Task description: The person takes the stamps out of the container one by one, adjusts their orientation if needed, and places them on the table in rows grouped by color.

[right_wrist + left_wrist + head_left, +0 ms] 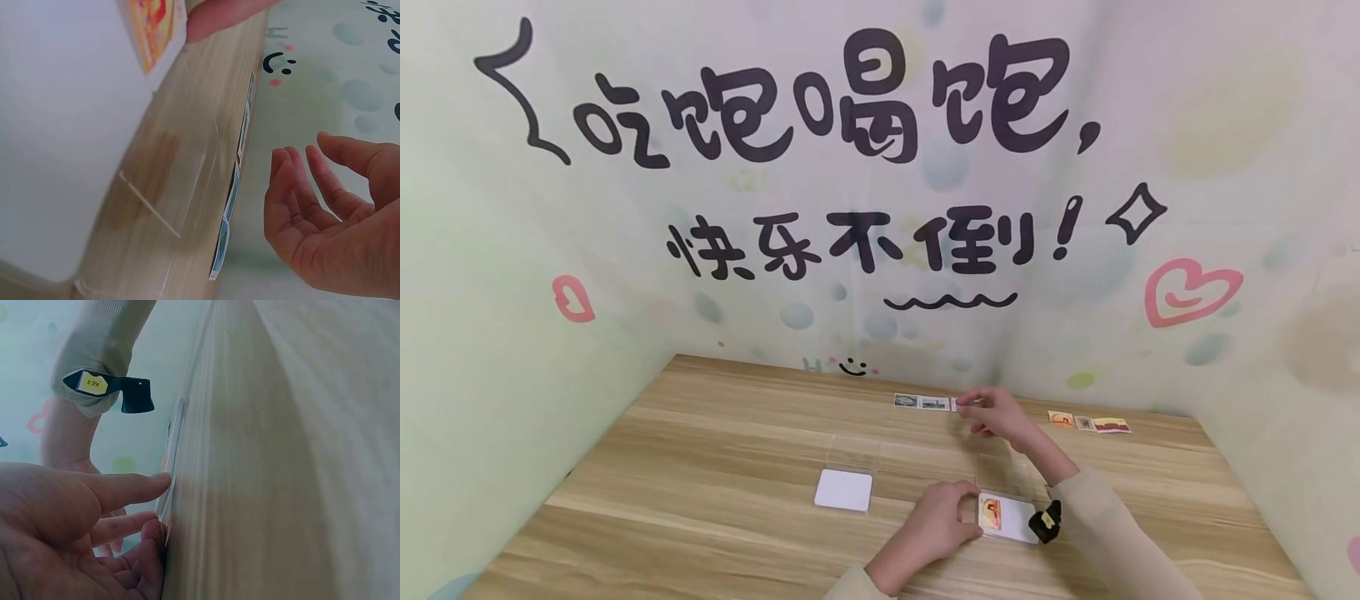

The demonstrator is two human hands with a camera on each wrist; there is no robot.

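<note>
My left hand (pixel 931 521) holds the left end of a small clear plastic case (pixel 194 206), its fingertips at two corners. Inside lies a white card (pixel 1018 520) with an orange picture stamp (pixel 991 513) at its left. The clear lid lies folded back behind it. My right hand (pixel 997 414) is over the right end of a row of blue-grey stamps (pixel 935 403) near the back wall. Its fingers are loosely bent and apart in the right wrist view, where nothing shows between them. The hand covers part of the row in the head view.
Another clear case with a white card (pixel 843 490) lies open to the left. Several orange, grey and red stamps (pixel 1085 422) lie at the back right. A black strap with a yellow label (pixel 1046 522) is on the right sleeve. Printed cloth (pixel 880 183) walls stand around the wooden table (pixel 700 475).
</note>
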